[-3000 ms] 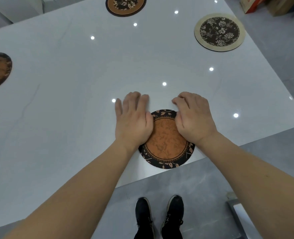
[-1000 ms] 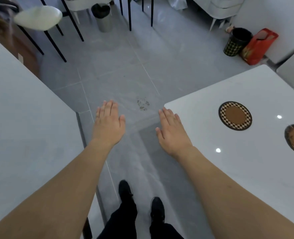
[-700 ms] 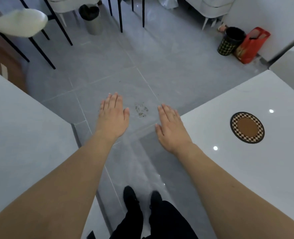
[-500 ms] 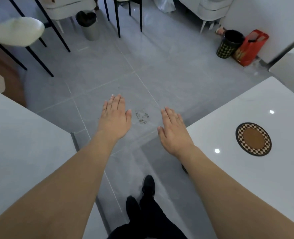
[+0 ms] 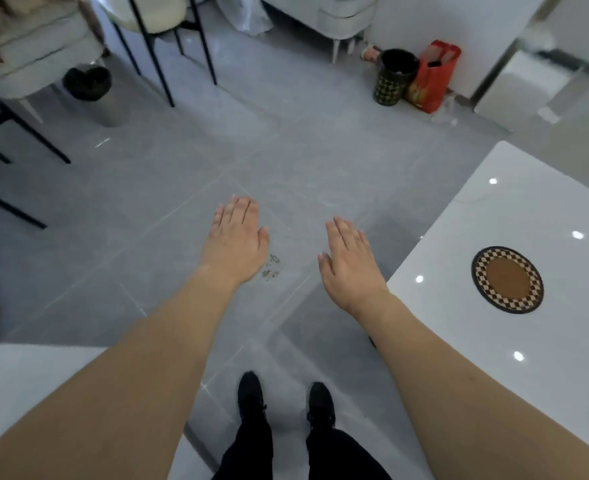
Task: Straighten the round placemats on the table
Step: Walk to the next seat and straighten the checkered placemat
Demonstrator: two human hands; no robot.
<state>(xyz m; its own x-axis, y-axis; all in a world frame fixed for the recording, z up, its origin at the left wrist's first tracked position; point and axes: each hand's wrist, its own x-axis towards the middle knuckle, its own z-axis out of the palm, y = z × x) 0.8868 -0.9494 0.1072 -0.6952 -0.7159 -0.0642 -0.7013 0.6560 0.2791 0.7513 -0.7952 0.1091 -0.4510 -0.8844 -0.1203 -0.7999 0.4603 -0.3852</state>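
Both hands, left hand [image 5: 235,241] and right hand [image 5: 350,265], flat, fingers spread, holding nothing above floor; checkered placemat [image 5: 507,279] on counter [image 5: 535,358] right of right hand.

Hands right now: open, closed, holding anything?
Left hand: open, flat, empty, over the floor.
Right hand: open, flat, empty, beside the table.
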